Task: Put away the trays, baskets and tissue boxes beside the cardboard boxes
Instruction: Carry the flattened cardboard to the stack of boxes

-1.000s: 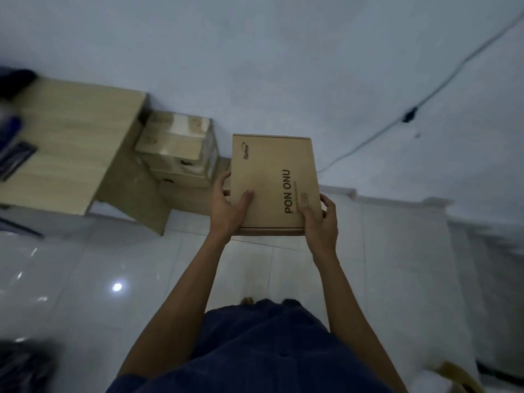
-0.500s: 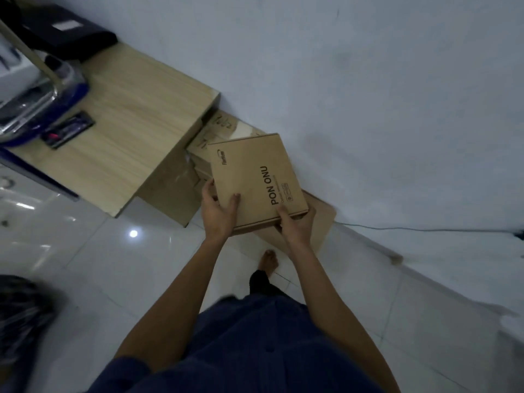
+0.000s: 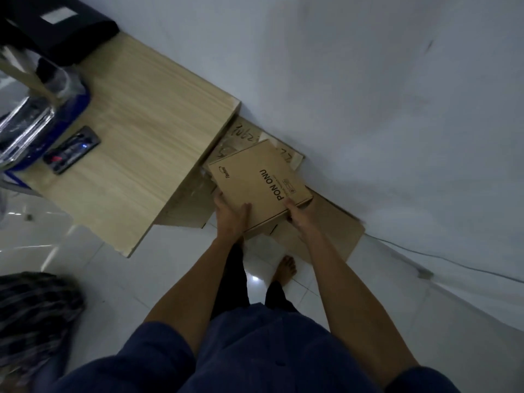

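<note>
Beside the wooden surface (image 3: 136, 154), against the wall: stacked cardboard boxes (image 3: 243, 134), taped shut, contents unseen. Over them, contact unclear: flat PON ONU box (image 3: 255, 180), closed, contents unknown. Clamped at its near edge by left hand (image 3: 231, 217) and right hand (image 3: 299, 219), thumbs on top. Could slide off the stack if released off-centre.

Both bare arms are reaching forward and down, nearly straight. The left grip (image 3: 231, 216) is clasping the near left edge of a box (image 3: 255, 180), thumb on top; the right grip (image 3: 301, 218) is clasping its near right corner.
</note>
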